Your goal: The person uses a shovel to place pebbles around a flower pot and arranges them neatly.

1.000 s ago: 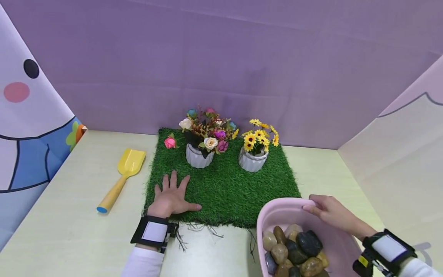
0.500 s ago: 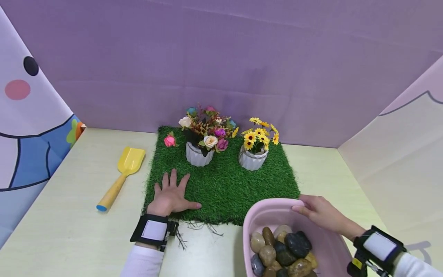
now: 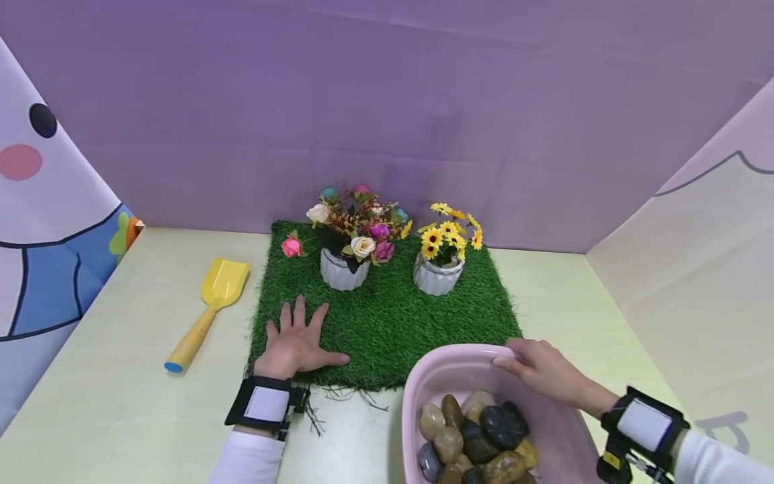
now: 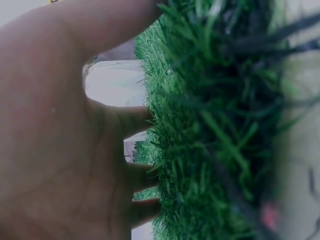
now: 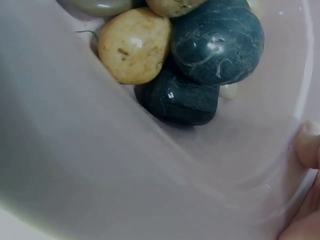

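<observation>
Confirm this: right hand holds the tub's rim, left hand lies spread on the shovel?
No: in the head view, the left hand lies spread on the turf, and the shovel is off to its left. The right hand does hold the tub's rim.

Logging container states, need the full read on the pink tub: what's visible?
The pink tub looks like smooth, slightly glossy plastic, with rounded corners and a thick rim. It faces mouth-up and holds smooth dark, brown and cream stones, with bare wall beside them. The right hand grips its rim, thumb inside. In the head view it overlaps the green turf mat and is cut off below; its underside is hidden, so support can't be told.
</observation>
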Available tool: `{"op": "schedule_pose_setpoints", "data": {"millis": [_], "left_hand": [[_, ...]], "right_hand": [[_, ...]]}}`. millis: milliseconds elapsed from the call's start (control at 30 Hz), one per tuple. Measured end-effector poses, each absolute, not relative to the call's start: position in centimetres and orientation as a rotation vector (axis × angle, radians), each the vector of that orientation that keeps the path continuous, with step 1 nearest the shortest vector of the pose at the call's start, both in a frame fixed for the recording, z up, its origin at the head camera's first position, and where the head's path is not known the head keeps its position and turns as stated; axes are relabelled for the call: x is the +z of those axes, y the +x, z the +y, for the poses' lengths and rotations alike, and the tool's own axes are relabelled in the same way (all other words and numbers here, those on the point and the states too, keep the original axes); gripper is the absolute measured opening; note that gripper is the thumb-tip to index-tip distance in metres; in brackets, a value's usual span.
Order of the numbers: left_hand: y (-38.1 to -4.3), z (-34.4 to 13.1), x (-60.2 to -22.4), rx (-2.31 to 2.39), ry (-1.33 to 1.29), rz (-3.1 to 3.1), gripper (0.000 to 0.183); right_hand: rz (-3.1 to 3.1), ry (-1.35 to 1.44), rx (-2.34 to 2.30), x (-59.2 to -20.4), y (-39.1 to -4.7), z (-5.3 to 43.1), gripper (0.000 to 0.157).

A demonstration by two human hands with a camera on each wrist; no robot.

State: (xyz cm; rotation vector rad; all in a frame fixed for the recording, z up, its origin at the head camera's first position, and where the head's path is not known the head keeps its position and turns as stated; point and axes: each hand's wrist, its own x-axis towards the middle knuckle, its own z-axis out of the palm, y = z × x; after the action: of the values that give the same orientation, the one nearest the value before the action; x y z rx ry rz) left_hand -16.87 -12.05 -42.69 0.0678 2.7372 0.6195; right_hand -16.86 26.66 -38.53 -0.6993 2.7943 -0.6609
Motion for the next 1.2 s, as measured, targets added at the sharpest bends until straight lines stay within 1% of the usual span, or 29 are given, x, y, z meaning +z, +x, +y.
{"op": "schedule_pose_setpoints", "data": {"millis": [300, 700, 1200], "left_hand": [[-16.8, -12.0, -43.0, 0.617, 0.069, 2.738, 0.104], [-16.9, -11.9, -43.0, 0.640, 0.072, 2.744, 0.105], [-17.0, -12.1, -43.0, 0.646, 0.058, 2.735, 0.105]], "right_hand": [[2.827, -0.618, -0.665, -38.9, -16.0, 24.9, 0.033], [2.904, -0.687, -0.668, -38.7, -15.4, 22.4, 0.035], [2.896, -0.713, -0.662, -38.5, -15.6, 20.5, 0.035]]}}
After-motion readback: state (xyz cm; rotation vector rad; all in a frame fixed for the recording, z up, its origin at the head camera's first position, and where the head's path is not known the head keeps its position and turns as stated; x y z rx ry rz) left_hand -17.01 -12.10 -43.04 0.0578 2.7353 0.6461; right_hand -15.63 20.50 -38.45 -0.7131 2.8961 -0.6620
